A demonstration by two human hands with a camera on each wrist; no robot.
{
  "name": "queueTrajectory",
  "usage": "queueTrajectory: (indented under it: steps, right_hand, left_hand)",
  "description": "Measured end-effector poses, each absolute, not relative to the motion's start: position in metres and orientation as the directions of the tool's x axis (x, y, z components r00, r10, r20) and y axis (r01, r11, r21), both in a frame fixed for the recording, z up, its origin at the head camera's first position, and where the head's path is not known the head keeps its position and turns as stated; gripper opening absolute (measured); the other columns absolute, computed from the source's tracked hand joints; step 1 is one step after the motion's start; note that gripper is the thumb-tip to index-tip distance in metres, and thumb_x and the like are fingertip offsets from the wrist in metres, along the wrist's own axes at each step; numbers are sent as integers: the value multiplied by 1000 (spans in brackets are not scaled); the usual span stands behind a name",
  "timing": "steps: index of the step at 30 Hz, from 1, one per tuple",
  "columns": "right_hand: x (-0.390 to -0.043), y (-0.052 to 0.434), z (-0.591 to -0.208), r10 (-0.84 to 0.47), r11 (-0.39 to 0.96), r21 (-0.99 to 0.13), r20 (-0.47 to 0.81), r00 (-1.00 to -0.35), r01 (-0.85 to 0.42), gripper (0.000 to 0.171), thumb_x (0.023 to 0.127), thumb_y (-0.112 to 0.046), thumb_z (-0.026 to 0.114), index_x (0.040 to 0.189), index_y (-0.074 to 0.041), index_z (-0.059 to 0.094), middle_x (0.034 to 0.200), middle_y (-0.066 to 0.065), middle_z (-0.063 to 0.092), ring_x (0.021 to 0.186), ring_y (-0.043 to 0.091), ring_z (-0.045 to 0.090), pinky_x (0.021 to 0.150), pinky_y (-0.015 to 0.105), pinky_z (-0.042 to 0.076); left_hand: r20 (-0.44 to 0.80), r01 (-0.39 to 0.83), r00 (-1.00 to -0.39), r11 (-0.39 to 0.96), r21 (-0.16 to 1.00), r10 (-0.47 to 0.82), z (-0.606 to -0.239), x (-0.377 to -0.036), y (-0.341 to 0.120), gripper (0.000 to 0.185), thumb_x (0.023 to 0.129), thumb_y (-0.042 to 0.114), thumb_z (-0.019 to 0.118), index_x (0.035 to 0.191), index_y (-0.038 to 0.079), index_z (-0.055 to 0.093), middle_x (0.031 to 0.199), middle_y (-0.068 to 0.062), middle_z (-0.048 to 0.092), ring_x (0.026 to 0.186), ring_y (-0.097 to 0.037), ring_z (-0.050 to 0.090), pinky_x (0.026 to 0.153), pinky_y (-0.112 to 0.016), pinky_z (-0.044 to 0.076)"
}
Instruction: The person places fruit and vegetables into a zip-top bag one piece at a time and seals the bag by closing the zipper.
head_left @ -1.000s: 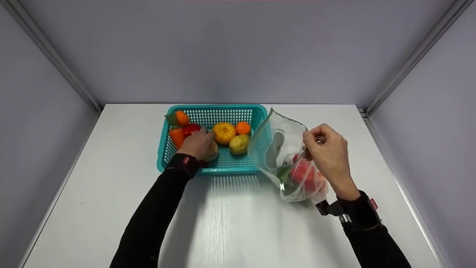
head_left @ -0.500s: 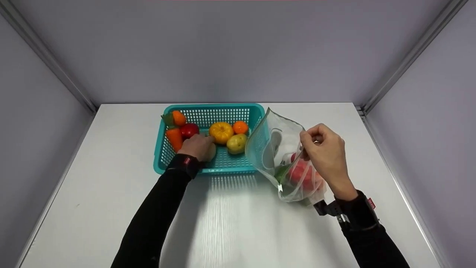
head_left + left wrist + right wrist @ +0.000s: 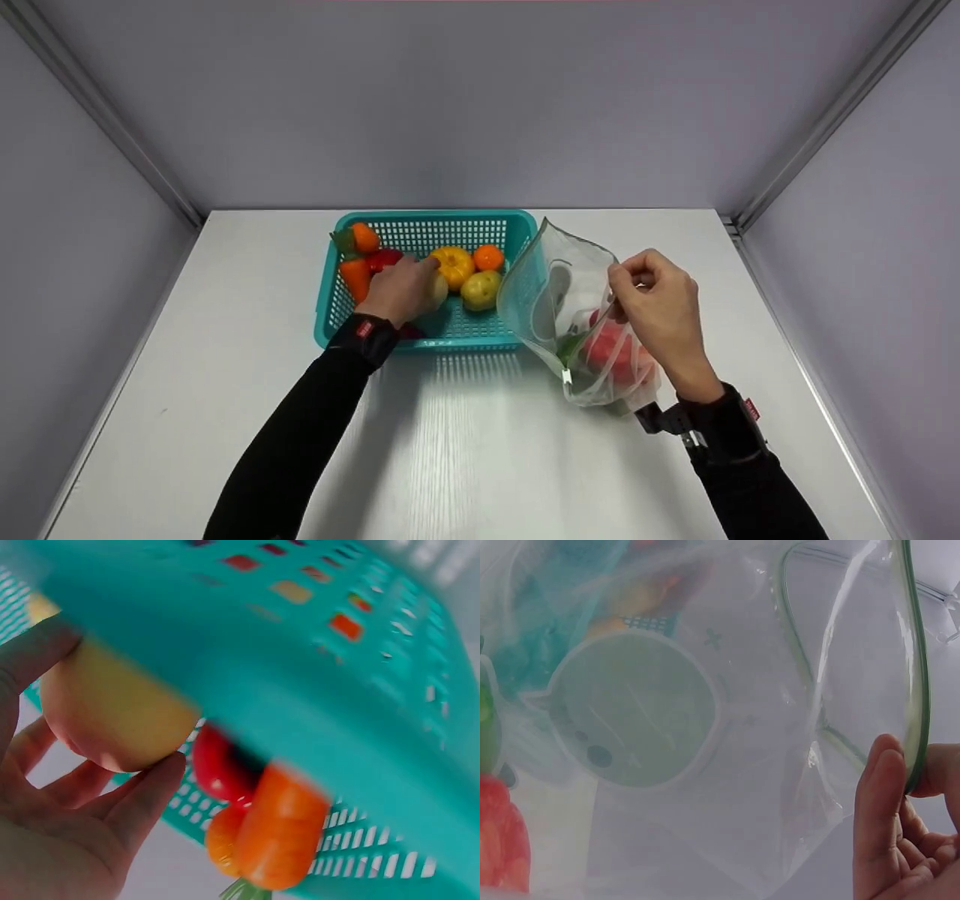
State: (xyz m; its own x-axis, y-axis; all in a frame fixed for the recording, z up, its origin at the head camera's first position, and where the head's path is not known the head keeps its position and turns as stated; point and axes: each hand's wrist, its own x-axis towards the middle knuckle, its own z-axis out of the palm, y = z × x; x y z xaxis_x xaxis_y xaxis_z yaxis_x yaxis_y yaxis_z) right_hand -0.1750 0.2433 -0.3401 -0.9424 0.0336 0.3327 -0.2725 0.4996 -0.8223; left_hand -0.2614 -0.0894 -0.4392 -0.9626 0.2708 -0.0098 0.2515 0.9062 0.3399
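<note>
My left hand [image 3: 401,289] is over the left part of a teal basket [image 3: 450,343] and grips a pale yellow-pink peach [image 3: 116,709]. In the left wrist view, the thumb and fingers are spread round the fruit. Beside the hand in the basket lie a carrot [image 3: 355,277] and a shiny red fruit [image 3: 384,259], partly covered by the hand. My right hand [image 3: 660,315] pinches the green-edged rim of a see-through bag [image 3: 540,300], keeping its mouth open toward the basket. Red and green produce [image 3: 611,352] shows inside the bag.
Right of the left hand, the basket also holds a yellow pumpkin-shaped piece [image 3: 454,268], an orange [image 3: 489,257] and a potato-like yellow piece [image 3: 481,290]. Another orange piece [image 3: 365,238] is in the back left corner. Grey walls surround the white table [image 3: 225,360].
The left hand has risen slightly and shifted a little right with the peach, after reaching down into the basket. The right hand and bag have stayed almost still.
</note>
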Motion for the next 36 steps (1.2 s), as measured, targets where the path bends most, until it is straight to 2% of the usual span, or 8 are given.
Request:
queueTrajectory:
  steps: [6,11,22,29,36]
  right_hand:
    - [-176,244,-340,42,506,-818,341,-939,-274,18,101,-18,65,89,-5,67,69,8,69,52,15,65,51,24,51]
    - [-178,243,-341,39,504,-821,333,-942,-270,18,101,-18,65,90,-4,67,70,8,69,52,15,65,51,24,51]
    - [-182,242,-341,38,504,-821,330,-943,-267,18,101,-17,65,89,-4,67,69,9,68,52,15,65,51,24,52]
    - [-183,241,-341,32,501,-819,340,-940,-280,17,101,-16,65,89,-4,67,69,9,68,52,14,65,52,23,53]
    - [-183,242,-340,27,502,-818,341,-940,-282,18,101,-18,65,90,-4,67,69,9,68,52,15,64,53,24,54]
  left_hand:
    - [47,207,-976,846,491,212,-421,-248,-87,61,91,24,81,146,14,57,127,-16,59,103,-34,60,91,-52,57]
    - [113,217,-976,795,566,186,-410,-236,-84,61,91,30,81,147,16,58,133,-13,58,110,-32,60,94,-52,56]
    - [294,308,-942,772,556,164,-385,-213,-71,62,92,41,79,145,16,56,132,-13,59,108,-30,63,93,-47,57]
    - [463,413,-871,752,514,162,-362,-197,-54,63,92,40,79,144,14,56,132,-12,60,104,-26,64,90,-40,59]
    - [558,506,-809,702,502,184,-343,-183,-34,61,91,38,80,142,14,58,133,-10,60,106,-23,65,90,-35,59]
